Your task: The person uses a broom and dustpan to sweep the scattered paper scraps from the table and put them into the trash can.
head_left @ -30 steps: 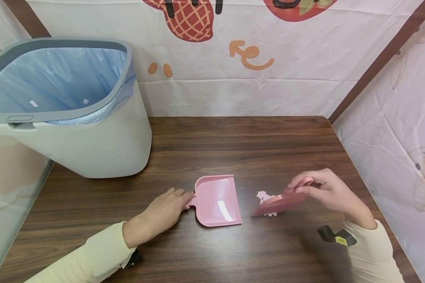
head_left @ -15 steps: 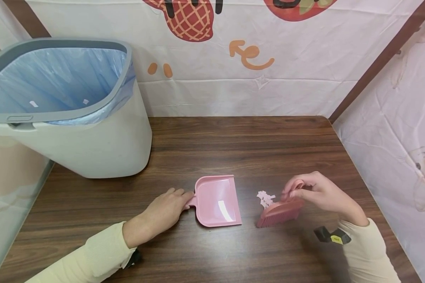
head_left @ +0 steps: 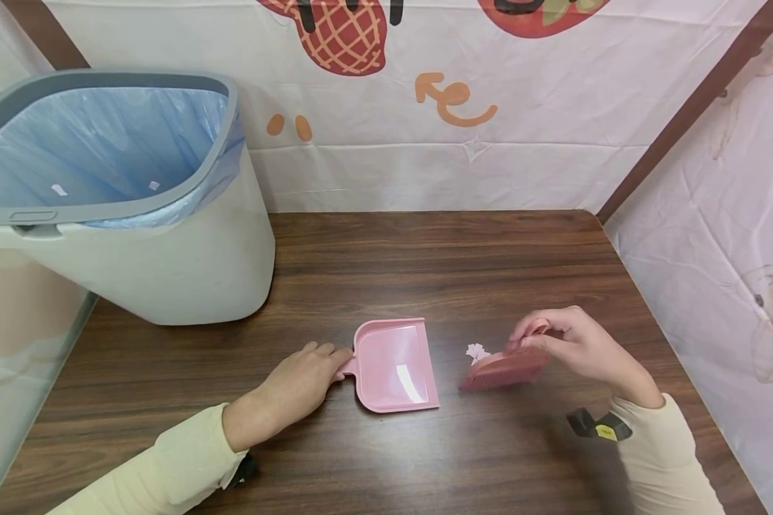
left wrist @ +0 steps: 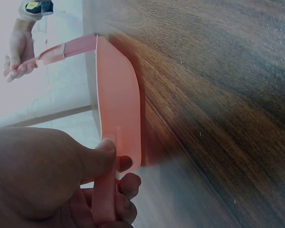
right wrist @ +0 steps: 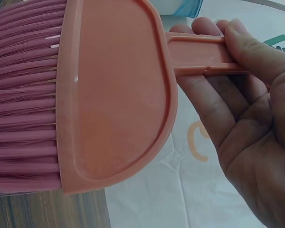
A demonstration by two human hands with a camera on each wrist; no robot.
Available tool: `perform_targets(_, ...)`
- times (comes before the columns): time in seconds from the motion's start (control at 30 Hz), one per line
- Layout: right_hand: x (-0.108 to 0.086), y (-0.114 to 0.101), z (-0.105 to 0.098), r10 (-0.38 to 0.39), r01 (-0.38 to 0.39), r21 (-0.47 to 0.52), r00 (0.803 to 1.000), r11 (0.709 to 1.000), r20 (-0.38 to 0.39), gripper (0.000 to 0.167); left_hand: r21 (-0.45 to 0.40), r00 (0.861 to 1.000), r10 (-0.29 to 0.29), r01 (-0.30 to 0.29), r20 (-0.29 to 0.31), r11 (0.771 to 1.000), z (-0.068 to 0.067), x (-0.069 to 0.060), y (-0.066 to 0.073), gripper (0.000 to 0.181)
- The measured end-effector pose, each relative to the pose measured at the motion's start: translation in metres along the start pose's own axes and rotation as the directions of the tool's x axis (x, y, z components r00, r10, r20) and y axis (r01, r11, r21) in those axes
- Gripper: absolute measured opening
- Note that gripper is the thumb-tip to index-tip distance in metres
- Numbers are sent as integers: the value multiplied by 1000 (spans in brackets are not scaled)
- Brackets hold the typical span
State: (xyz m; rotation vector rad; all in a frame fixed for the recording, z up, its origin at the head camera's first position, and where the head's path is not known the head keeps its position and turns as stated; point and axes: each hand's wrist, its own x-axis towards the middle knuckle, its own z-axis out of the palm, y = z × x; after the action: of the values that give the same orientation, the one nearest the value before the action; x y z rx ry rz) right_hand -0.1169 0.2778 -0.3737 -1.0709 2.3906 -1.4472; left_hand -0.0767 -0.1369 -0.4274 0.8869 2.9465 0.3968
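Note:
My left hand (head_left: 305,383) grips the handle of a pink dustpan (head_left: 393,361), which lies on the table with its straight edge facing right. In the left wrist view the thumb and fingers wrap round that handle. My right hand (head_left: 576,347) holds a pink hand brush (head_left: 505,368) by its handle, thumb on one side and fingers on the other in the right wrist view. The bristles (right wrist: 23,104) point down at the tabletop. White paper scraps (head_left: 477,352) lie just behind the brush, to the right of the dustpan and apart from it; the brush hides part of them.
A pale bin (head_left: 187,265) with a blue liner (head_left: 122,136) stands at the back left; small white scraps show inside. Printed cloth (head_left: 373,172) hangs behind the brown wooden table (head_left: 425,265) and along its right side.
The brush first swung back off the scraps toward the front, then moved slightly away and left, covering part of them again. The left hand and dustpan have stayed in place.

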Motion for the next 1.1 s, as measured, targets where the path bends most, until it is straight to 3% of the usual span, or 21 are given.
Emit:
perform_targets(0.2,-3,-5,0,-29,27,-17,993,999,-115,31,-1,1000,0,0,-1,1000,0,0,0,22)
perform_targets(0.3,-3,-10,0,-19,18,-6,975,1000,-222,26,4,1000,4,-4,0,1000,0,0,-1,23)
perform_targets(0.37,-2,-13,1,-10,5,-16,951,1000,-308,21,2,1000,4,-4,-2,1000,0,0,-1,23)
perform_targets(0.43,-2,-16,3,-8,-27,-80,913,996,-407,14,1,1000,1,-1,-6,1000,0,0,-1,23)
perform_targets(0.5,-1,-20,6,-12,-89,-173,860,981,-510,7,1,1000,-1,1,-10,1000,0,0,-1,22)
perform_targets(0.6,1,-25,13,-35,-219,-304,759,927,-651,3,7,1000,2,-2,-15,1000,0,0,-2,22)
perform_targets(0.67,2,-27,18,-40,-298,-336,692,893,-721,6,14,1000,7,-7,-18,1000,1,0,-2,22)
perform_targets(0.77,2,-28,26,-47,-382,-362,630,851,-775,10,22,1000,14,-13,-22,1000,1,0,-2,22)
perform_targets(0.87,2,-26,33,-59,-430,-398,617,810,-785,12,30,1000,17,-16,-23,999,1,0,-2,21)
perform_targets(0.97,0,-22,39,-70,-454,-442,632,773,-772,12,33,1000,10,-10,-18,999,1,0,0,21)
perform_targets(1.1,-2,-18,46,-65,-462,-478,664,747,-745,10,36,1000,-3,3,-5,999,0,0,2,21)
